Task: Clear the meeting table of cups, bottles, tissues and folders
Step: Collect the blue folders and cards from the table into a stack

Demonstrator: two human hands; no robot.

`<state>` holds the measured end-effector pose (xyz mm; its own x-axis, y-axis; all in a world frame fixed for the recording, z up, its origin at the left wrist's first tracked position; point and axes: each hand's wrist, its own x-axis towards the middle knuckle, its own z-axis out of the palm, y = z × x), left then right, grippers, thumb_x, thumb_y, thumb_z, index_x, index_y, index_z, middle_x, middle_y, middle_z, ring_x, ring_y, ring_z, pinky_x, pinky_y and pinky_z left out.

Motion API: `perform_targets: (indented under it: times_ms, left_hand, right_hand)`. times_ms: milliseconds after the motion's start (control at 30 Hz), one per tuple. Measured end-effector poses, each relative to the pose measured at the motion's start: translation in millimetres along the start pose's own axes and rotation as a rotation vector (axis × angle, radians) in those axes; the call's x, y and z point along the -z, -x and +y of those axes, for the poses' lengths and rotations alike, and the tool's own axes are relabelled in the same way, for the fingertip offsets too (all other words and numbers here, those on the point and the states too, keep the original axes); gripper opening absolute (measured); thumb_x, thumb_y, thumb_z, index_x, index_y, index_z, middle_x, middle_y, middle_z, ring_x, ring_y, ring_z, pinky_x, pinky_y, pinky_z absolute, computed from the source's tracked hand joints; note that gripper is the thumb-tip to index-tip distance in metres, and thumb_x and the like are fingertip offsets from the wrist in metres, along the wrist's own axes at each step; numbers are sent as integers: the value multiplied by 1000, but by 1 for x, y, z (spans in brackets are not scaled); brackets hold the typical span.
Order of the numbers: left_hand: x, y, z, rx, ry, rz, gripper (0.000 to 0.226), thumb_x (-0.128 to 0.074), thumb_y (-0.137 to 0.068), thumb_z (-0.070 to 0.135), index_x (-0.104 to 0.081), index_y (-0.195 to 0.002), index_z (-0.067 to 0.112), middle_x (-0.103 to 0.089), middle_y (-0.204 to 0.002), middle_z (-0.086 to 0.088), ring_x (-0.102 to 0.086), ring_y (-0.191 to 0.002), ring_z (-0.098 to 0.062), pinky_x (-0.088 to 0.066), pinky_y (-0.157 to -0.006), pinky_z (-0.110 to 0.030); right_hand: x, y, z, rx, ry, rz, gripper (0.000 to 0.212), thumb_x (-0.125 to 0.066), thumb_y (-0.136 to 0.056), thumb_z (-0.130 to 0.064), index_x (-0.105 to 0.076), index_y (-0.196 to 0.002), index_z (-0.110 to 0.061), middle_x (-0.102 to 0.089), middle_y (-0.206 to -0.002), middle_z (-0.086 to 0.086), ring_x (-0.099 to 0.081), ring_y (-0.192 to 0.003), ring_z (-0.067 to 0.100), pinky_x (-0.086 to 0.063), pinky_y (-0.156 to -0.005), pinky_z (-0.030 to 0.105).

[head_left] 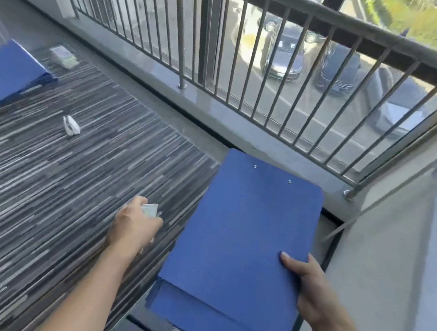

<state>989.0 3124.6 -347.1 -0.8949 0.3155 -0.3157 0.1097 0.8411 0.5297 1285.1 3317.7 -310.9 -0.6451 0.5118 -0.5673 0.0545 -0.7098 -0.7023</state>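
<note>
My right hand (307, 287) grips a stack of blue folders (243, 239) by its right edge, held flat over the table's near right corner. My left hand (134, 223) is closed around a small white crumpled thing, probably a tissue (150, 209), right at the striped table top (41, 182). Another crumpled white tissue (71, 125) lies farther back on the table. At the far left rests one more blue folder (5, 72), and behind it sits a pack of tissues (64, 56).
A metal railing (255, 58) in front of a window runs along the far side of the table, with a grey sill below it. A grey ledge or wall (393, 274) stands to the right. Cars are parked outside far below.
</note>
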Motion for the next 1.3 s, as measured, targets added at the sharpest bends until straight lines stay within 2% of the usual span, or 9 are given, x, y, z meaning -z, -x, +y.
perform_targets:
  times_ms: [200,300,400,567,733,933,1100,1200,1300]
  left_hand:
    - [-19,-62,70,69,27,28,46,-62,-69,32,-50,-113,34,-63,-97,-3,-61,-78,-26,-55,-71,-37]
    - [-29,-89,97,135,53,72,45,-61,-69,34,-50,-113,37,-61,-96,-1,-63,-78,-25,-59,-68,-39]
    - [-46,-120,129,223,58,143,43,-63,-72,32,-50,-113,34,-62,-96,-2,-62,-80,-25,-58,-70,-38]
    - [-65,-154,180,384,103,260,44,-66,-75,30,-53,-117,32,-61,-100,-3,-60,-85,-27,-53,-70,-34]
    - [-76,-181,230,534,193,354,44,-66,-68,32,-54,-109,37,-62,-93,1,-62,-77,-26,-56,-67,-34]
    - [-72,-226,256,691,294,421,38,-63,-68,31,-50,-103,40,-64,-91,3,-64,-66,-19,-59,-58,-36]
    - [-57,-294,256,787,352,492,40,-67,-72,27,-53,-108,38,-66,-82,3,-66,-56,-19,-59,-52,-37]
    - [-41,-345,258,823,380,515,39,-68,-73,27,-54,-108,37,-66,-82,4,-66,-56,-19,-55,-50,-31]
    - [-20,-393,260,844,454,558,40,-67,-67,30,-54,-105,35,-66,-84,4,-68,-60,-23,-60,-52,-38]
  right_hand:
    - [12,-92,-90,-52,48,-60,41,-66,-84,2,-64,-125,1,-69,-124,24,-72,-103,40,-62,-77,47]
    - [17,-150,-129,-95,106,-106,51,-71,-79,-6,-63,-129,-2,-66,-129,24,-67,-112,45,-57,-88,55]
    - [23,-220,-176,-142,191,-166,47,-68,-84,-2,-62,-130,-4,-68,-128,23,-67,-112,46,-54,-93,59]
    - [16,-319,-250,-227,320,-286,51,-71,-81,-3,-61,-131,-2,-68,-126,25,-68,-109,47,-58,-86,55]
    - [-4,-398,-312,-334,404,-420,60,-75,-75,-6,-60,-132,-1,-68,-126,26,-69,-107,47,-59,-81,52]
    - [-61,-497,-347,-404,486,-521,42,-63,-86,-5,-63,-127,1,-69,-122,27,-73,-99,43,-61,-76,49]
    - [-129,-586,-358,-443,581,-593,53,-73,-77,-4,-61,-129,2,-68,-124,28,-69,-106,48,-60,-80,51]
    - [-174,-640,-366,-452,631,-630,60,-76,-74,-9,-61,-130,2,-67,-126,28,-67,-110,50,-58,-86,57]
    - [-223,-683,-379,-463,674,-659,65,-77,-69,-10,-60,-131,0,-67,-126,27,-66,-111,49,-54,-92,61]
